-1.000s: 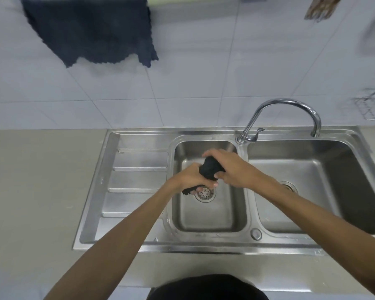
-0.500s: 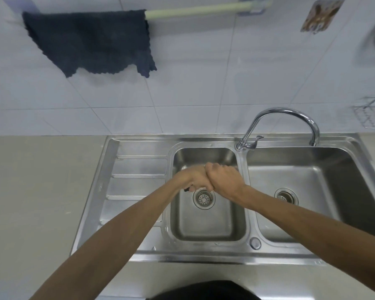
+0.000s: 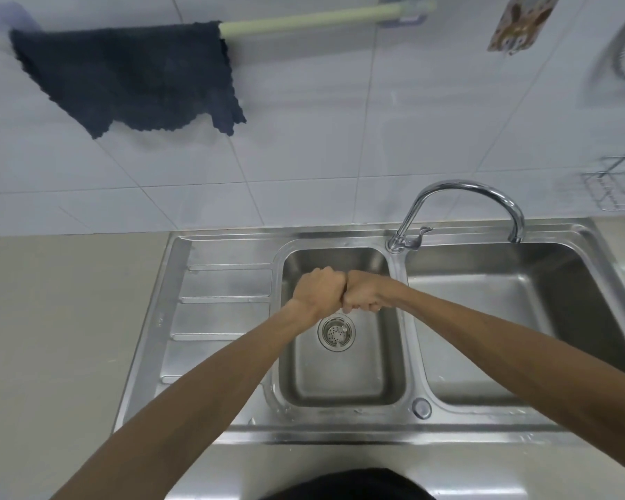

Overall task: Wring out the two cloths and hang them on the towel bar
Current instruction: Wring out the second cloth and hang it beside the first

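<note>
Both my fists are balled up tight and pressed knuckle to knuckle over the small left basin (image 3: 340,387) of the stainless double sink (image 3: 228,427), sitting right above the round drain strainer (image 3: 336,333). My left hand (image 3: 320,292) is curled with its back facing up, and my right hand (image 3: 363,292) is clenched right against it, fingers tucked under. Honestly I can't see any cloth between them from this angle, the fists cover whatever is in there, so I can't tell what they're clamped on, only that both are fully closed. The other dark blue cloth (image 3: 130,77) is already draped over the pale green towel bar (image 3: 311,19) up on the white tiled wall (image 3: 304,138), hanging on the left part of the bar with its ragged bottom edge dangling unevenly and one corner dropping lower on the right. The rest of the bar to the right of it is bare up to its bracket. The chrome gooseneck faucet (image 3: 462,196) stands on the divider between the basins, spout arching out over the big right basin (image 3: 520,319). The ribbed drainboard (image 3: 224,301) sits left of my hands, and the beige countertop (image 3: 58,337) runs off beyond that. There's a wire rack (image 3: 617,185) on the wall at far right.
</note>
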